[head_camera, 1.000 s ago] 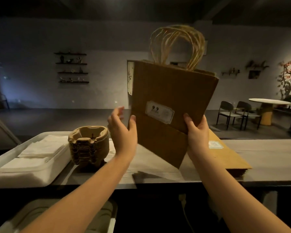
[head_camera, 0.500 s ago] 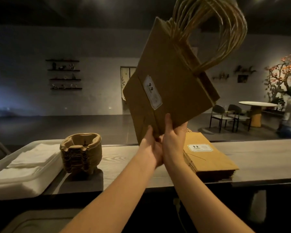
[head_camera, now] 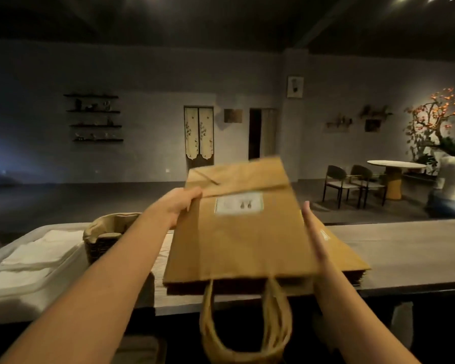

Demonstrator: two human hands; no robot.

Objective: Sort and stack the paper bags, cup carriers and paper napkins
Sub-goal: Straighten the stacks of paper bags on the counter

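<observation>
A bundle of flat brown paper bags [head_camera: 237,237] with a white label lies almost level above the counter, its twine handles [head_camera: 247,324] hanging toward me over the front edge. My left hand [head_camera: 180,203] grips the bundle's far left corner. My right hand [head_camera: 314,235] has straight fingers along the bundle's right side. Under it, a stack of brown paper bags [head_camera: 344,252] lies on the counter, mostly hidden. A stack of brown pulp cup carriers [head_camera: 105,237] stands to the left. White paper napkins [head_camera: 42,248] lie in a white tray [head_camera: 8,298] at far left.
The grey wooden counter [head_camera: 405,256] runs on to the right. Beyond it is a dim room with a round table and chairs [head_camera: 363,185] at the right and wall shelves [head_camera: 93,118] at the left.
The bag bundle went from upright with handles up, tilted over, to flat with handles toward me, lowered over the stack. My right hand let go and straightened beside it; my left moved to the far corner.
</observation>
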